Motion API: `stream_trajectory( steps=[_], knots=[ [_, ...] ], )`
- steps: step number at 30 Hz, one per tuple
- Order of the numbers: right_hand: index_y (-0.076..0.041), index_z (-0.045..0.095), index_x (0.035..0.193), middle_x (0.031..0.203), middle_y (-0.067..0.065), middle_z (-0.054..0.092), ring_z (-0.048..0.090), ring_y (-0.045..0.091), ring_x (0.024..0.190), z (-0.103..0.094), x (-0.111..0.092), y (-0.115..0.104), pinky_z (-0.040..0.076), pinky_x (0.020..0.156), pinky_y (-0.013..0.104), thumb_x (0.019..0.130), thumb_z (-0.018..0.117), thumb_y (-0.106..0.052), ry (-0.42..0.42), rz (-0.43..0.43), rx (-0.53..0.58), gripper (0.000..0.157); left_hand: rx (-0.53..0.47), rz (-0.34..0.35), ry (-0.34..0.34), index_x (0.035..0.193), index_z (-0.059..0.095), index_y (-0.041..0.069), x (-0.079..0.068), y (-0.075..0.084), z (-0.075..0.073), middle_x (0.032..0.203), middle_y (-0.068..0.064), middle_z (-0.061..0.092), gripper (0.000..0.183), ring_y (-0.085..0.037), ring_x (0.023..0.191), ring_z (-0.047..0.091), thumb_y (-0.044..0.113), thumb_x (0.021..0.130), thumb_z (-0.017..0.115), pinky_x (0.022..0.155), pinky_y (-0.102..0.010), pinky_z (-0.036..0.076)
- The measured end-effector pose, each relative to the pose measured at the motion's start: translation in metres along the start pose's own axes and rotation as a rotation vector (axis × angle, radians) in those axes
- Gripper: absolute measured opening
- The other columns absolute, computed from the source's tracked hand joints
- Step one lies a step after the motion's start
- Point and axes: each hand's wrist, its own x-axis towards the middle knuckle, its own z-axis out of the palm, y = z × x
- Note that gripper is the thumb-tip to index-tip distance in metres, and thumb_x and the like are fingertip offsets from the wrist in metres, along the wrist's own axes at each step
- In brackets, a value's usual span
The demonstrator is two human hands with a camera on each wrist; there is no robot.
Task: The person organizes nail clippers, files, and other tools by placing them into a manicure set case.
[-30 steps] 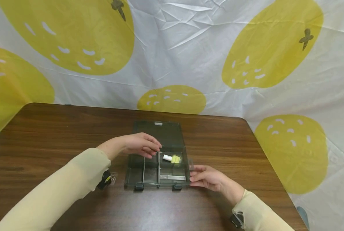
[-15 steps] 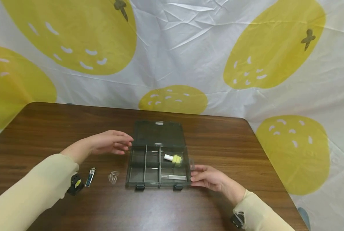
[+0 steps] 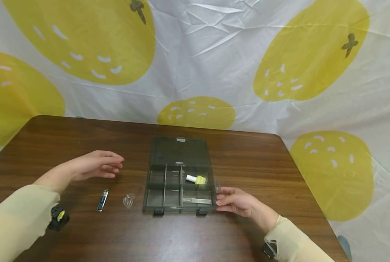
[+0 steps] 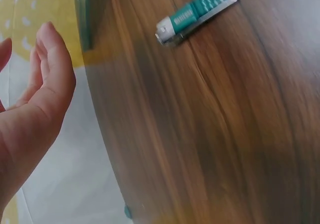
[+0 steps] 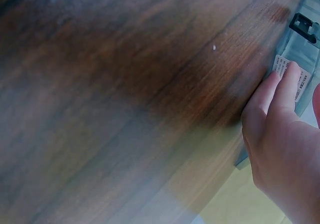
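Left hand (image 3: 98, 166) is raised, fingers loosely extended, left of the open translucent dark-grey plastic compartment box (image 3: 173, 178) on the brown wood-grain table (image 3: 263, 163); box's right edge is pinched by right hand (image 3: 237, 202).

The case (image 3: 180, 151) at lower centre is smoky grey-green, its bottle (image 3: 199, 179) yellow with a white cap, the clippers (image 4: 194, 15) atop the left wrist view teal and silver, the worktop (image 3: 247, 156) streaky dark brown, the cloth (image 3: 208, 65) behind white with large yellow fruits.
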Motion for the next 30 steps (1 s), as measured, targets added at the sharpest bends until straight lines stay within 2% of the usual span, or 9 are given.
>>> stream_trajectory(
  steps=[9, 16, 19, 26, 30],
  knots=[
    [0.017, 0.027, 0.135, 0.097, 0.003, 0.067, 0.065, 0.011, 0.089, 0.000, 0.001, -0.001, 0.054, 0.084, 0.027, 0.085, 0.051, 0.011, -0.008, 0.002, -0.002, 0.055, -0.011, -0.074, -0.089, 0.123, 0.045, -0.005, -0.014, -0.018, -0.012, 0.108, -0.007, 0.054, 0.037, -0.012, 0.093, 0.060, 0.023, 0.099, 0.045, 0.083, -0.029, 0.054],
    [0.017, 0.024, 0.136, 0.098, 0.003, 0.067, 0.065, 0.011, 0.089, -0.002, 0.001, 0.000, 0.054, 0.084, 0.028, 0.086, 0.050, 0.011, -0.011, 0.002, 0.000, 0.057, 0.029, -0.133, -0.100, 0.129, 0.037, -0.014, -0.024, -0.032, -0.014, 0.116, -0.016, 0.052, 0.046, -0.015, 0.092, 0.059, 0.019, 0.098, 0.045, 0.083, -0.033, 0.055],
    [0.017, 0.021, 0.138, 0.098, 0.003, 0.067, 0.065, 0.011, 0.089, -0.003, 0.000, 0.000, 0.054, 0.084, 0.028, 0.086, 0.049, 0.011, -0.009, 0.007, 0.005, 0.059, 0.053, -0.177, -0.101, 0.126, 0.040, -0.014, -0.027, -0.037, -0.013, 0.115, -0.017, 0.054, 0.044, -0.015, 0.089, 0.060, 0.018, 0.097, 0.047, 0.080, -0.034, 0.056],
    [0.017, 0.020, 0.138, 0.099, 0.004, 0.067, 0.065, 0.011, 0.089, -0.004, -0.001, 0.001, 0.054, 0.084, 0.028, 0.086, 0.049, 0.011, -0.003, 0.009, 0.008, 0.060, 0.124, -0.217, -0.095, 0.112, 0.052, -0.007, -0.025, -0.044, -0.002, 0.090, -0.005, 0.060, 0.034, -0.011, 0.074, 0.062, 0.019, 0.091, 0.059, 0.068, -0.028, 0.057],
    [0.017, 0.021, 0.137, 0.098, 0.004, 0.067, 0.065, 0.011, 0.089, -0.004, -0.001, 0.001, 0.054, 0.084, 0.028, 0.086, 0.049, 0.011, 0.001, 0.007, 0.008, 0.059, 0.180, -0.237, -0.039, 0.101, 0.055, -0.002, -0.021, -0.044, 0.006, 0.078, -0.001, 0.057, 0.026, -0.007, 0.064, 0.061, 0.019, 0.088, 0.062, 0.060, -0.023, 0.056]
  ],
)
